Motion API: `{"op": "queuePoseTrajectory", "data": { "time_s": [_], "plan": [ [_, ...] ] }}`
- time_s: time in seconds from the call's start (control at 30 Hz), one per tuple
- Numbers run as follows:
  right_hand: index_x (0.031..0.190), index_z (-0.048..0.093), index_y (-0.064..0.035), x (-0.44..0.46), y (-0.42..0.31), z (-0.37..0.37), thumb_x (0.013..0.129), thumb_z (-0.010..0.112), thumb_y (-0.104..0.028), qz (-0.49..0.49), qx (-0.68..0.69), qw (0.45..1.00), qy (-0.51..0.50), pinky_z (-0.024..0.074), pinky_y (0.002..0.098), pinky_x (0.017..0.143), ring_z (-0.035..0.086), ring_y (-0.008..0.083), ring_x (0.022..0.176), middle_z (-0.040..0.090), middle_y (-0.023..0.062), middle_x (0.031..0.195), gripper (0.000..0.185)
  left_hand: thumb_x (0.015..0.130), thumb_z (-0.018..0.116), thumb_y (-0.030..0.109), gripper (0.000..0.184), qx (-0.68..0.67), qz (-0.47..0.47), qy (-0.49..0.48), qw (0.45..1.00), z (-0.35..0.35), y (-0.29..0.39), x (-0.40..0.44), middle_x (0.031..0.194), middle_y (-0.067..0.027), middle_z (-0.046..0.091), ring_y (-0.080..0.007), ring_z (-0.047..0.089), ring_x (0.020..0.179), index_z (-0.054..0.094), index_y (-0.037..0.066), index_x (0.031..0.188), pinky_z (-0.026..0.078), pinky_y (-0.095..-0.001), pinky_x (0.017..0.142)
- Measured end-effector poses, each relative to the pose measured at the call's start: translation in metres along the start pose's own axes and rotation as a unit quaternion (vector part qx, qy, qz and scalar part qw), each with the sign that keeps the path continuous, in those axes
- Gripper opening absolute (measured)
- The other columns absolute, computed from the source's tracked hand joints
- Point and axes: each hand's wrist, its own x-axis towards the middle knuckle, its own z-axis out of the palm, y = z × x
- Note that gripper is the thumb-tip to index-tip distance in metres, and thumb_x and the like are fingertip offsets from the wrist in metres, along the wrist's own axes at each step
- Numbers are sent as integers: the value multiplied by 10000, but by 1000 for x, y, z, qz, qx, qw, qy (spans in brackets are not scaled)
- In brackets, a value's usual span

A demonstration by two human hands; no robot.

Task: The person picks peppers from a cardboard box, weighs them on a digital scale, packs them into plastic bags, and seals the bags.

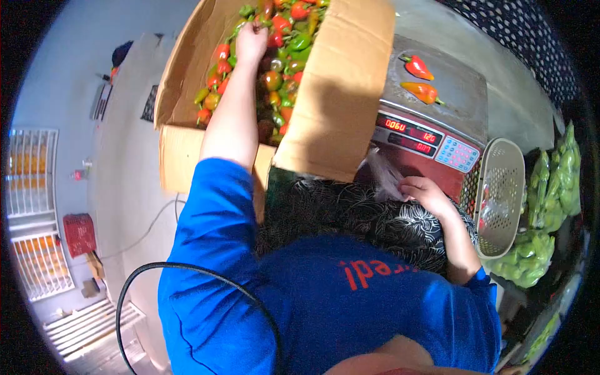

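Note:
A cardboard box point(350, 81) holds many red, green and orange peppers point(273, 80). My left hand point(251, 42) reaches to its far side, fingers pinched at the green stem of a pepper; the grip is partly hidden. To the right, my right hand point(427, 195) is closed on a thin clear plastic bag point(384, 178) that hangs crumpled below the scale's display. On the metal plate of the digital scale point(459, 103) lie a red pepper point(417, 67) and an orange pepper point(420, 92), side by side and apart.
A beige perforated basket point(517, 187) stands right of the scale. Beyond it are clear bags of green vegetables point(553, 187). A black cable point(156, 265) loops across my left side. A red crate point(79, 235) stands on the floor at far left, near white racks point(37, 212).

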Motion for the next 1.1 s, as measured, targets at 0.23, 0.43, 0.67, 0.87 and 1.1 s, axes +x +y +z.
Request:
{"op": "queuePoseTrajectory", "data": {
  "time_s": [0.23, 0.43, 0.67, 0.87, 1.1],
  "plan": [
    [926, 613, 4, 9, 7, 3, 861, 544, -187, 27, -34, 999, 19, 436, 243, 685, 531, 100, 721, 601, 21, 799, 213, 738, 565, 399, 422, 238, -93, -87, 963, -8, -23, -15, 1166, -92, 547, -264, 470, 1142, 601, 163, 1086, 323, -567, 928],
    [930, 610, -10, 13, 17, 4, 859, 547, -192, 30, -52, 998, 27, 434, 241, 687, 529, 93, 728, 601, 11, 816, 204, 714, 646, 427, 589, 306, -48, -145, 940, 11, -1, -24, 1253, -97, 471, -291, 368, 1220, 490, 141, 1204, 219, -593, 996],
    [936, 610, -14, 11, 15, 4, 856, 551, -189, 31, -18, 999, 31, 436, 238, 683, 532, 97, 730, 604, 11, 828, 201, 685, 669, 486, 593, 321, -3, -144, 936, 22, 0, -24, 1106, -94, 600, -268, 551, 1048, 517, 101, 1109, 230, -616, 920],
    [933, 608, -2, 12, 19, -1, 851, 552, -196, 6, -10, 1000, 20, 442, 244, 678, 534, 108, 720, 605, 18, 825, 217, 667, 612, 622, 689, 162, -120, -122, 972, -5, -4, -3, 1043, -143, 628, -284, 582, 1007, 604, 61, 1067, 332, -479, 959],
    [959, 594, 14, 12, 19, -4, 865, 535, -151, 15, -5, 1000, -3, 442, 237, 682, 534, 92, 719, 595, 14, 842, 198, 820, 594, 401, 364, -601, -224, 77, 764, -38, -29, 14, 911, -78, 586, -212, 591, 867, 540, 81, 986, 457, -410, 795]
  ]
}}
